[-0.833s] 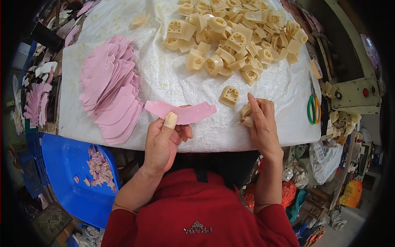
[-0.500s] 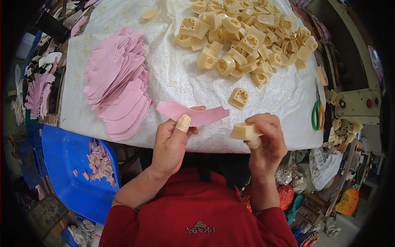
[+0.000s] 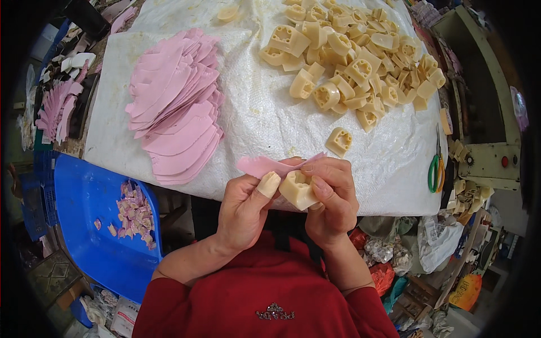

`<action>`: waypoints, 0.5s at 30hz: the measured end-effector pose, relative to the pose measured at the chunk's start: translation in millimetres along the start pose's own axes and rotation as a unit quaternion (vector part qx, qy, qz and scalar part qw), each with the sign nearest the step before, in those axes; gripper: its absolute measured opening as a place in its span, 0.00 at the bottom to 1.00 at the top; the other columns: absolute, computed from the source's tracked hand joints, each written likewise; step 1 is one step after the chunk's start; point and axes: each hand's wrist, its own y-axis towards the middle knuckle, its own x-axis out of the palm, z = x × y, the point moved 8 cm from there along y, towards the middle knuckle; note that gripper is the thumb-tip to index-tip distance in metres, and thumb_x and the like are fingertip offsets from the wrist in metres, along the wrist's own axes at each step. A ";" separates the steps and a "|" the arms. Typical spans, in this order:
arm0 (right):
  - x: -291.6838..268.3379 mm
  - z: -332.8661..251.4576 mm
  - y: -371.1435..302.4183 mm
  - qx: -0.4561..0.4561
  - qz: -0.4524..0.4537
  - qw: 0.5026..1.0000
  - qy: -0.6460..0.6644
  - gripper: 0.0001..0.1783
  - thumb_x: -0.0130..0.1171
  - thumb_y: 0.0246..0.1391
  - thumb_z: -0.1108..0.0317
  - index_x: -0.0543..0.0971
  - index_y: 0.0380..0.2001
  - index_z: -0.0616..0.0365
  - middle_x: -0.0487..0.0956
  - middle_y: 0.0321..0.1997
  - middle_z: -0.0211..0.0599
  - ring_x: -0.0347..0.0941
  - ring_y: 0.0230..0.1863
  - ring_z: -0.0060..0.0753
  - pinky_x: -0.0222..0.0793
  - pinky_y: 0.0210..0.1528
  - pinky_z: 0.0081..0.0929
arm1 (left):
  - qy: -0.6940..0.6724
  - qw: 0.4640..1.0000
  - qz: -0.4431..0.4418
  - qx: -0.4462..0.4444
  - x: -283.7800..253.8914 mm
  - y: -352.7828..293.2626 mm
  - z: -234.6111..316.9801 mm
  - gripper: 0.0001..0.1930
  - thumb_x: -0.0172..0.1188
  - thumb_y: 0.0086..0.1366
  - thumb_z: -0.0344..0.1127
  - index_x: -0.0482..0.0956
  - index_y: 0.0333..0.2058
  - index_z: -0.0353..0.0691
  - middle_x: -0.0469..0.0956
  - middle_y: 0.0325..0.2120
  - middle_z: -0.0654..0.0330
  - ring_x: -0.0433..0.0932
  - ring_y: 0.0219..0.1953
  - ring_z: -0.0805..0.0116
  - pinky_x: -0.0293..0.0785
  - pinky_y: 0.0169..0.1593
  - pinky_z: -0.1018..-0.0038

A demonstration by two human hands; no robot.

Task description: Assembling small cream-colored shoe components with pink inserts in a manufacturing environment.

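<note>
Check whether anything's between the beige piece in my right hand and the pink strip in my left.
Nothing visible stands between them: the right hand holds the beige piece close to the pink strip in the left hand. Whether they touch isn't clear. A loose block lies beyond on the white sheet, clear of both hands.

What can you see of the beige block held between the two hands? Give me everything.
The beige block looks like smooth, slightly glossy plastic or wax, with a rounded wall and a recess in its upper face. The right hand grips it, thumb against its side, and it sits tilted, just in front of the pink strip. The left hand has its thumb right beside it; contact there is unclear. Its underside is hidden.
</note>
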 end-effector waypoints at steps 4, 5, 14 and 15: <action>-1.0 -1.3 1.0 0.003 0.004 1.000 -0.007 0.25 0.58 0.40 0.86 0.71 0.45 0.57 0.75 0.43 0.45 0.71 0.41 0.46 0.71 0.39 0.36 | 0.018 1.000 0.000 0.014 -0.2 -2.8 -1.0 0.19 0.43 0.71 0.35 0.68 0.53 0.24 0.71 0.51 0.50 0.72 0.51 0.67 0.67 0.56 0.72; -0.1 -1.0 1.3 0.003 0.004 1.000 -0.008 0.25 0.58 0.40 0.86 0.71 0.45 0.57 0.75 0.43 0.45 0.71 0.41 0.46 0.71 0.39 0.36 | 0.046 0.999 0.007 0.018 -0.4 -2.9 -0.2 0.20 0.44 0.71 0.37 0.69 0.52 0.25 0.71 0.52 0.49 0.73 0.51 0.66 0.68 0.56 0.70; -0.7 -1.2 4.3 -0.021 0.012 0.988 -0.153 0.18 0.60 0.36 0.76 0.76 0.36 0.53 0.78 0.35 0.33 0.64 0.35 0.36 0.55 0.41 0.36 | 0.228 0.964 0.021 0.134 -2.9 -3.5 13.5 0.18 0.43 0.71 0.36 0.72 0.49 0.26 0.76 0.47 0.50 0.74 0.48 0.69 0.68 0.52 0.75; -1.3 0.3 3.5 -0.020 0.009 0.989 -0.146 0.17 0.61 0.37 0.75 0.76 0.35 0.52 0.78 0.35 0.32 0.64 0.35 0.36 0.54 0.41 0.37 | 0.280 0.944 0.019 0.176 -0.1 -3.9 20.6 0.17 0.44 0.71 0.35 0.73 0.48 0.27 0.77 0.45 0.50 0.75 0.47 0.70 0.70 0.50 0.76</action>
